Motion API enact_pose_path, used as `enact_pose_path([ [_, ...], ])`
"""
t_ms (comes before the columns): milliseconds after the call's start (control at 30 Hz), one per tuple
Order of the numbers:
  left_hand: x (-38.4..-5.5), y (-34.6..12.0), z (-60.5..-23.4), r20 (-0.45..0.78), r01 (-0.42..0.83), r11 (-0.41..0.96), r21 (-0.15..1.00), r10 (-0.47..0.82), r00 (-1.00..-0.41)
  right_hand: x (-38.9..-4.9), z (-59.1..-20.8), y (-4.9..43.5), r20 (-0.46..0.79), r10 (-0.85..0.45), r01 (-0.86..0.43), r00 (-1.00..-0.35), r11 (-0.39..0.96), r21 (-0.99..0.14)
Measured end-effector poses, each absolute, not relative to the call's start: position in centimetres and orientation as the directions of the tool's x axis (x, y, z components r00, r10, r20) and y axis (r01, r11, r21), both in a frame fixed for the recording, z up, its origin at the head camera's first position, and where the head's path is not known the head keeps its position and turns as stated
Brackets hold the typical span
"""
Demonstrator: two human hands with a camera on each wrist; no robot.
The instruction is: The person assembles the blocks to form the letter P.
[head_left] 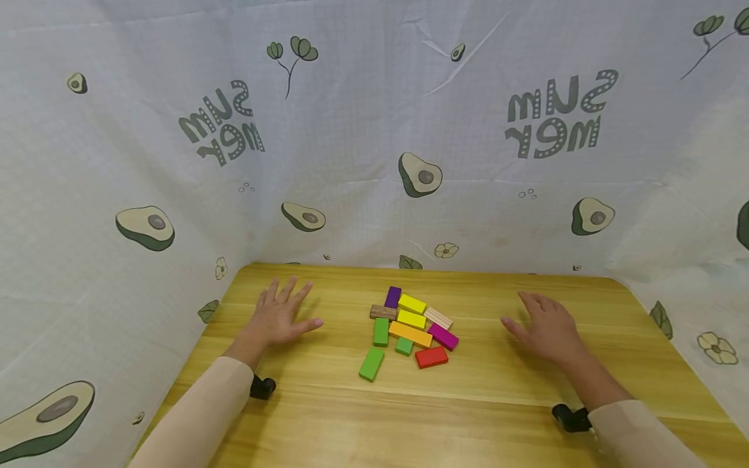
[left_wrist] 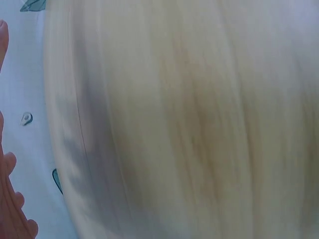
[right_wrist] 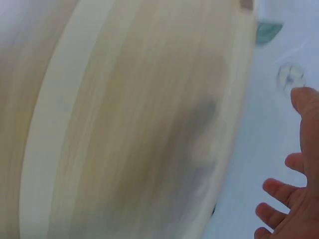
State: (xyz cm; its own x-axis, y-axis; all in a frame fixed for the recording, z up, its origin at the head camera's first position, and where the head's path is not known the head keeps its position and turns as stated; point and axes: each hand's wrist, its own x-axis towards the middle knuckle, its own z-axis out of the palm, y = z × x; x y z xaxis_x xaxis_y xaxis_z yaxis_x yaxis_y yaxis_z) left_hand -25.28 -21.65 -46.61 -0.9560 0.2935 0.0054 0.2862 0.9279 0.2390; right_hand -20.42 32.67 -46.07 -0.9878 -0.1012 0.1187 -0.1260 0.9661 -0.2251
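Note:
Several small coloured wooden blocks lie grouped on the table in the head view. Among them are an orange block (head_left: pixel 411 334), a red block (head_left: pixel 432 357), a magenta block (head_left: pixel 443 337), a purple block (head_left: pixel 393 297) and a brown block (head_left: pixel 383 312). Two yellow blocks (head_left: pixel 412 319), a pale striped block (head_left: pixel 438 318) and some green blocks (head_left: pixel 371 364) complete the group. To their left my left hand (head_left: pixel 279 316) is spread with nothing in it. On the right side, my right hand (head_left: pixel 545 327) has its fingers extended and holds nothing. Both hands are apart from the blocks.
The wooden table (head_left: pixel 328 416) has rounded far corners. A white cloth (head_left: pixel 363 130) printed with avocados, flowers and mirrored lettering hangs behind it and along both sides. A black wrist device (head_left: pixel 262 388) sits under the left wrist, another black device (head_left: pixel 571 418) under the right.

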Motion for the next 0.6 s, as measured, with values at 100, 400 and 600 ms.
enact_pose_path([
  [100,-25.3,-20.5,-46.8,0.015,0.295,0.919,0.262,0.302,-0.953,-20.5,-46.0,29.7,0.112,-0.075,-0.104,-0.991,0.956,-0.276],
  [400,-25.3,-14.6,-47.1,0.115,0.354,0.894,0.274,0.335,-0.935,-20.0,-46.5,19.1,0.152,-0.173,-0.218,-0.973,0.904,-0.366],
  [600,-25.6,-9.9,-48.0,0.146,0.292,0.902,0.318,0.258,-0.955,-20.1,-47.1,12.7,0.102,-0.246,-0.266,-0.964,0.88,-0.392],
])
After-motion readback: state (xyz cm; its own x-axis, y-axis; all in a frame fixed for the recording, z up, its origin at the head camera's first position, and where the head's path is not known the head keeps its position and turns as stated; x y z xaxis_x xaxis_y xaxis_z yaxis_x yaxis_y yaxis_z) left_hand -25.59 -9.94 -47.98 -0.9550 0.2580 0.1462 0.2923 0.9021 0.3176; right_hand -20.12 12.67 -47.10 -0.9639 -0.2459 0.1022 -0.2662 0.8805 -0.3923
